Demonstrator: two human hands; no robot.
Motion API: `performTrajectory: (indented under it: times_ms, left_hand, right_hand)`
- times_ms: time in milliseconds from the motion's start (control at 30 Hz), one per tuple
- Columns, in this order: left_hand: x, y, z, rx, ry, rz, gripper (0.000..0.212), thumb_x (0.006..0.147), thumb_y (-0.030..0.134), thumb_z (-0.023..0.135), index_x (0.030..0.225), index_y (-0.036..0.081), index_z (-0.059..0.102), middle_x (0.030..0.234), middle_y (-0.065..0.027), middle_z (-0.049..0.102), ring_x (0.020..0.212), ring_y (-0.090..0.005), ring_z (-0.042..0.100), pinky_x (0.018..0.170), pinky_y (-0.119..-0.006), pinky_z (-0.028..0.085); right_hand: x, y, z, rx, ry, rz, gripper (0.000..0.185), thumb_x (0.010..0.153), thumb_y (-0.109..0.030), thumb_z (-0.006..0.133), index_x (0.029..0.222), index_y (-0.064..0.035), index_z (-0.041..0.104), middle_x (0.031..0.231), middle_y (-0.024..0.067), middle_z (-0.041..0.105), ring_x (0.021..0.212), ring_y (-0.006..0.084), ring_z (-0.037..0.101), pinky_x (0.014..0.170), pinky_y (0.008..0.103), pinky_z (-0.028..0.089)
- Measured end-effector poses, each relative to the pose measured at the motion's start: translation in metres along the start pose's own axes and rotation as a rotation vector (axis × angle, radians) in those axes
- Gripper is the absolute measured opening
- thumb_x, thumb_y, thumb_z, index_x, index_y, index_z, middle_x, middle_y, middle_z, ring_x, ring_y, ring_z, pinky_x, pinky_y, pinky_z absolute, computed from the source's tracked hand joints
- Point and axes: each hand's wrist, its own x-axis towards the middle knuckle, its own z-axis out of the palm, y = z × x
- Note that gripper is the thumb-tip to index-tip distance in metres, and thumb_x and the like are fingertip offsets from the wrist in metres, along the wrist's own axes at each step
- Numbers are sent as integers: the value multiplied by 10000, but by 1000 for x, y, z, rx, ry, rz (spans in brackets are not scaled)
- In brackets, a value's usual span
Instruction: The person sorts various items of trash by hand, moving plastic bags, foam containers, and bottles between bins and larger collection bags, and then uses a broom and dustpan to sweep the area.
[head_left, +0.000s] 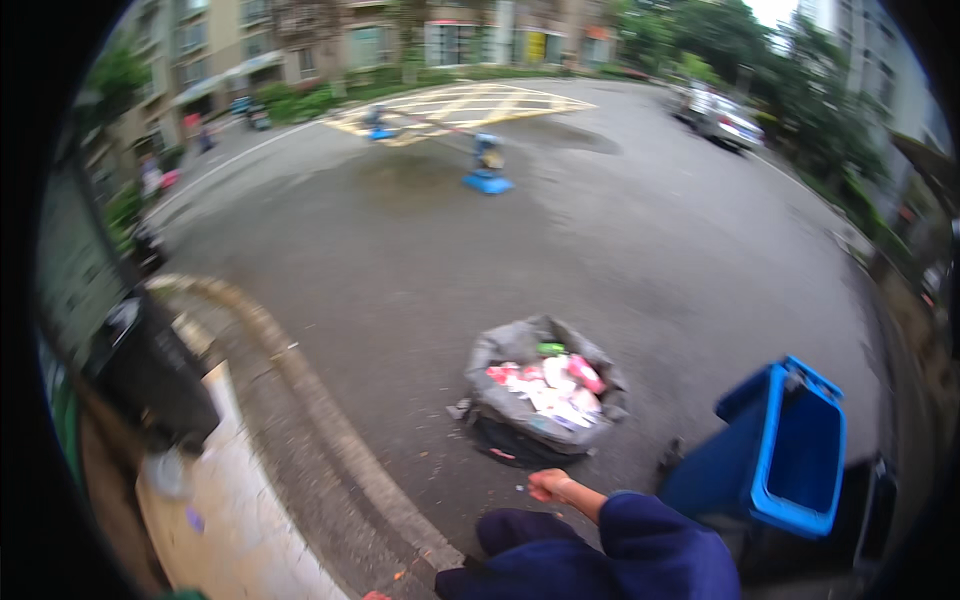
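My right hand (549, 485), at the end of a dark blue short sleeve, hangs low before me with its fingers curled. It is blurred, so I cannot tell whether anything is in it. Just beyond it on the asphalt stands an open grey sack (546, 382), its rim folded out, filled with white, pink and red waste and a green item (551, 349). At the bottom edge a small reddish patch (376, 595) may be the tip of my left hand; the rest is out of view. To the right a blue wheeled bin (720, 457) stands open.
A curved kerb (330, 412) runs along the left, beside a pale board (232, 510) and a dark bin (161, 375). Farther off are a barrier on blue bases (487, 182), yellow road markings (480, 105), a parked car (731, 124) and blurred people at the left.
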Motion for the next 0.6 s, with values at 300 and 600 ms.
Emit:
performTrajectory:
  times_ms: [300, 600]
  left_hand:
    - [171, 232, 133, 98, 346, -40, 174, 836, 187, 575, 914, 32, 578, 839, -54, 604, 723, -130, 571, 600, -261, 489]
    - [365, 338, 263, 434, -24, -218, 140, 826, 162, 576, 891, 38, 577, 770, -49, 588, 646, -130, 546, 546, -263, 468]
  right_hand:
    - [123, -196, 106, 157, 76, -92, 223, 795, -45, 565, 1012, -89, 593, 837, 51, 644, 622, 109, 611, 482, 223, 495]
    - [196, -332, 360, -596, -376, -1128, 274, 686, -81, 553, 956, -72, 600, 726, 71, 619, 666, 196, 597, 601, 334, 472]
